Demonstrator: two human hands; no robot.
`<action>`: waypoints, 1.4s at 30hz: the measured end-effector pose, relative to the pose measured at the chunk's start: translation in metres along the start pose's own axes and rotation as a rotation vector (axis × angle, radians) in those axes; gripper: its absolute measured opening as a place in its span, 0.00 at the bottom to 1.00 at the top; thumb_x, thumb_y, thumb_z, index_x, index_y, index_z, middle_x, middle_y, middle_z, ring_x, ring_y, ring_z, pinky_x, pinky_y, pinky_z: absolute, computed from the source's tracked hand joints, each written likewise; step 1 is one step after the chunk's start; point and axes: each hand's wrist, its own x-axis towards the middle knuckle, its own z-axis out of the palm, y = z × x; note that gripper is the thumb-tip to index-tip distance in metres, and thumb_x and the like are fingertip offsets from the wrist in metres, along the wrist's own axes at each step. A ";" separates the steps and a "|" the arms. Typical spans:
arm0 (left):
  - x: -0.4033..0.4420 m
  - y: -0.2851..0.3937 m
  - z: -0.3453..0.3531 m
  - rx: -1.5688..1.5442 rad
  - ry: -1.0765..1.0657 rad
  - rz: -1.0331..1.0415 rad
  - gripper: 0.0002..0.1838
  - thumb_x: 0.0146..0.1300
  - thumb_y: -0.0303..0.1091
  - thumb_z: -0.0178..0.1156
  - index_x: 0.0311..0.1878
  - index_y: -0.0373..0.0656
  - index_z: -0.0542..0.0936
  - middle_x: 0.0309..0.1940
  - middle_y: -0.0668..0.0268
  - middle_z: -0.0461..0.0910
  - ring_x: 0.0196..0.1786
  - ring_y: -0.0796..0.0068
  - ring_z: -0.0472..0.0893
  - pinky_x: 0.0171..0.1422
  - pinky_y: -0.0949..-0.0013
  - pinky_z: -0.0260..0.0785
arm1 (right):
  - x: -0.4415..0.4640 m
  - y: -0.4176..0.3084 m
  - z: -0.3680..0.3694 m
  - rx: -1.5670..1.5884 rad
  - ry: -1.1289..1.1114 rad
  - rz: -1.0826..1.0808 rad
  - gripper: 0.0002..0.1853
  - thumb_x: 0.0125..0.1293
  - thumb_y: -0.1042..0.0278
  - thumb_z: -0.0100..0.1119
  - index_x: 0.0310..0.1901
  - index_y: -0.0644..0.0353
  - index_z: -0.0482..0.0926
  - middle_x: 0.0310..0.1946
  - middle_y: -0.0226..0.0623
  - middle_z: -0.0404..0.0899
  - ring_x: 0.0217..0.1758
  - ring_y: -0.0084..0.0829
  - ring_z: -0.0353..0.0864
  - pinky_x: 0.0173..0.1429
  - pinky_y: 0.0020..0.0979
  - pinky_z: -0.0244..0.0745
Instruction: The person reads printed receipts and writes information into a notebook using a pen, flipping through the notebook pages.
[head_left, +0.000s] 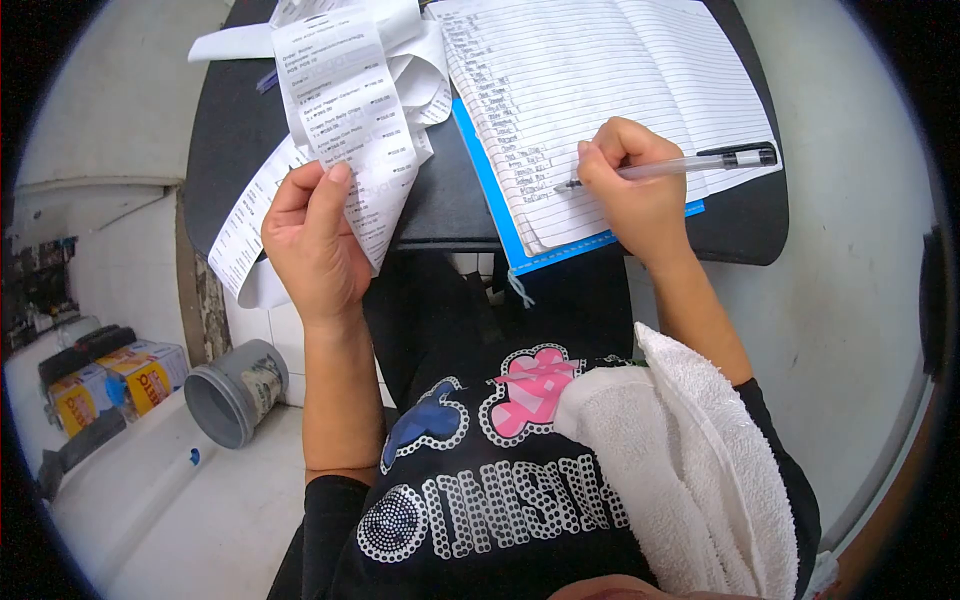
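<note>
My left hand [318, 240] pinches the edge of a long printed receipt [345, 90] between thumb and fingers. More of the receipt paper curls behind it and hangs over the table's front edge. In my right hand [640, 190] is a clear pen [700, 163] with a black cap on its back end. Its tip meets the lined page of an open notebook [570, 90], at the low end of a handwritten list down the page's left side. A blue cover [490, 185] shows beneath the notebook's pages.
The dark table [450, 200] has a rounded front edge close to my lap. A white towel [690, 470] lies over my shirt. On the floor to the left are a grey bucket [235, 395] and yellow-and-white boxes [145, 375]. A purple pen [267, 81] pokes out beside the receipts.
</note>
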 end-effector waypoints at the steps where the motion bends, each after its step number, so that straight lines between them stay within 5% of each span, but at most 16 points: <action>1: 0.000 0.000 0.001 0.003 0.003 0.003 0.04 0.57 0.20 0.56 0.36 0.30 0.75 0.37 0.53 0.78 0.39 0.71 0.79 0.49 0.69 0.71 | 0.000 -0.001 0.000 -0.011 0.001 -0.006 0.14 0.51 0.74 0.57 0.15 0.62 0.62 0.10 0.29 0.60 0.17 0.19 0.57 0.21 0.26 0.54; 13: 0.001 0.001 0.001 -0.007 0.013 -0.015 0.04 0.56 0.19 0.57 0.35 0.30 0.75 0.35 0.55 0.79 0.37 0.72 0.78 0.47 0.71 0.71 | 0.000 -0.001 -0.001 -0.070 -0.043 -0.033 0.14 0.49 0.75 0.56 0.14 0.62 0.61 0.10 0.30 0.58 0.16 0.20 0.56 0.21 0.27 0.53; 22: 0.001 -0.002 -0.001 0.037 0.026 0.019 0.03 0.53 0.19 0.59 0.32 0.35 0.77 0.27 0.66 0.79 0.29 0.83 0.76 0.38 0.80 0.68 | 0.007 0.000 -0.001 -0.099 -0.081 -0.062 0.14 0.49 0.77 0.54 0.14 0.60 0.59 0.11 0.28 0.57 0.17 0.17 0.56 0.21 0.25 0.51; 35: 0.002 -0.003 -0.003 -0.027 0.027 -0.012 0.04 0.55 0.19 0.58 0.35 0.31 0.76 0.34 0.58 0.79 0.35 0.75 0.78 0.45 0.73 0.70 | 0.012 0.008 -0.003 0.133 -0.002 0.066 0.14 0.51 0.73 0.59 0.14 0.61 0.64 0.11 0.25 0.62 0.18 0.15 0.58 0.22 0.24 0.53; 42: -0.001 0.000 0.001 -0.021 0.010 -0.012 0.04 0.56 0.20 0.57 0.35 0.30 0.75 0.35 0.56 0.79 0.36 0.73 0.78 0.46 0.72 0.71 | 0.010 0.003 -0.003 -0.010 -0.025 0.021 0.15 0.55 0.78 0.56 0.15 0.60 0.63 0.13 0.24 0.64 0.19 0.13 0.58 0.23 0.20 0.53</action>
